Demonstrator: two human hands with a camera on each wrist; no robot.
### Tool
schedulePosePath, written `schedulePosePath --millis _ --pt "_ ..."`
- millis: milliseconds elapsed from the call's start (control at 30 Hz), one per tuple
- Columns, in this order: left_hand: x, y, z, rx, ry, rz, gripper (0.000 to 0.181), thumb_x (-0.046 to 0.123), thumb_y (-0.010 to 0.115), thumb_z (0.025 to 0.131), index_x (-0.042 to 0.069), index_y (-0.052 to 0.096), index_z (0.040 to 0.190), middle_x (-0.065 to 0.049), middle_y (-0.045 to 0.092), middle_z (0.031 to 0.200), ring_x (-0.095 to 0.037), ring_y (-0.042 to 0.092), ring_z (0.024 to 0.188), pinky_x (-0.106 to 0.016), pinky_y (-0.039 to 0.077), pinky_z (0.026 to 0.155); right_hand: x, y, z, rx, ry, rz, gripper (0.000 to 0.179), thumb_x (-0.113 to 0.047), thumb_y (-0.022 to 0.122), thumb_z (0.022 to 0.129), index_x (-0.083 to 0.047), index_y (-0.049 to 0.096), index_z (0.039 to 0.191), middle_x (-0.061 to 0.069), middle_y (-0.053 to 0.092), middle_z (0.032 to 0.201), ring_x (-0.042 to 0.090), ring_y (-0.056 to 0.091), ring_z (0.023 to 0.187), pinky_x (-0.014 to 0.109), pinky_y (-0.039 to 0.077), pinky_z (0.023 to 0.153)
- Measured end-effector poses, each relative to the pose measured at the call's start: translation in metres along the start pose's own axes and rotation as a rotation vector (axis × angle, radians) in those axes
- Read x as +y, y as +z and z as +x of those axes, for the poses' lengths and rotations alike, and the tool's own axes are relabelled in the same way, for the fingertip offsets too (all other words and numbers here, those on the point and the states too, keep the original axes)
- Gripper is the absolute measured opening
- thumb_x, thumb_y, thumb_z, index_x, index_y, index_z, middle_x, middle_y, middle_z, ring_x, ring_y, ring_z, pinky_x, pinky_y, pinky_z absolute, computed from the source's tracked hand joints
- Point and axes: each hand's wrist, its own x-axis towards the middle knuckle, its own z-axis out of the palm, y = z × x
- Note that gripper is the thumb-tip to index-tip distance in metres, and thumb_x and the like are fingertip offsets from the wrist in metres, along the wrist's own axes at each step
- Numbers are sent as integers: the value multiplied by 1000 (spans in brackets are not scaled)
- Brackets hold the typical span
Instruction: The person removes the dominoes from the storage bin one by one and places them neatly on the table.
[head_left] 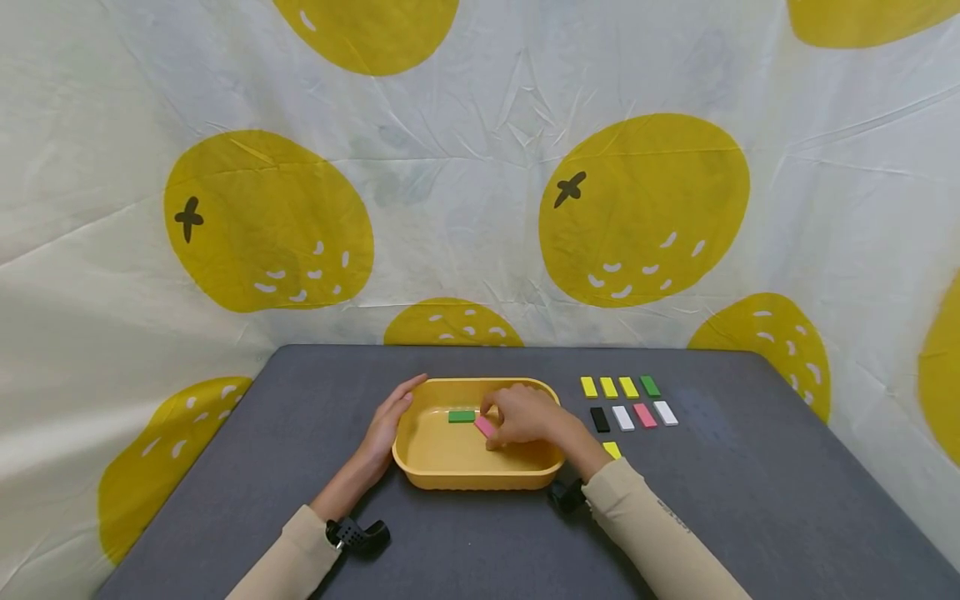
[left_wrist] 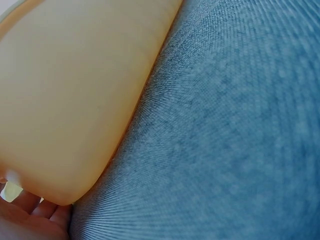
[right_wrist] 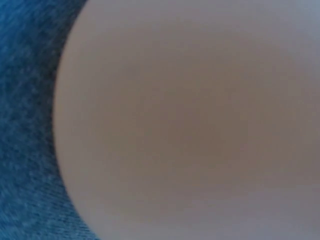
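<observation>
A yellow plastic tray (head_left: 480,481) stands on the grey table. My left hand (head_left: 385,429) rests against the tray's left side, fingers extended toward its far corner. In the left wrist view, fingers (left_wrist: 37,216) touch the tray's wall (left_wrist: 75,95). Inside the tray, my right hand (head_left: 521,414) pinches a pink block (head_left: 485,426) between thumb and fingers. A green block (head_left: 461,417) lies on the tray floor just left of it. The right wrist view is filled by the blurred tray wall (right_wrist: 190,120), and the right hand is hidden there.
Right of the tray lie small blocks in rows: several yellow (head_left: 608,387), one green (head_left: 649,386), one black (head_left: 599,419), two white (head_left: 622,418) and one pink (head_left: 645,416). Another yellow block (head_left: 612,450) is partly behind the right forearm. A fruit-print cloth (head_left: 465,208) hangs behind the table.
</observation>
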Motion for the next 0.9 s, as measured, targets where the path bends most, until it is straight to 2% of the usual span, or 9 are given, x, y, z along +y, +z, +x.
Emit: schedulePosePath --millis 167,400,700,900 --pt "0 0 0 6 -2 10 47 26 33 114 15 41 159 -8 36 167 -30 35 155 -54 29 124 0 -1 -1 -30 1 27 37 -32 85 82 -20 73 115 -5 60 76 14 54 70 29 42 64" --pt "0 0 1 8 -1 3 47 25 33 114 13 40 159 -8 37 166 -30 36 154 -54 29 125 -1 -3 -3 -32 10 58 36 -37 86 81 -20 73 110 -5 62 77 14 55 69 28 43 63" --pt "-1 0 1 9 4 17 47 23 32 114 12 40 159 -9 36 167 -32 35 154 -54 31 123 -4 -9 -14 59 -37 50 39 -39 86 79 -18 72 109 -9 59 73 8 53 66 26 43 63" --pt "0 0 0 4 10 24 47 22 31 114 12 40 159 -11 35 167 -33 34 154 -53 32 123 -5 -21 -29 107 -32 96 34 -38 83 82 -19 71 108 -10 57 68 8 52 61 25 39 57"
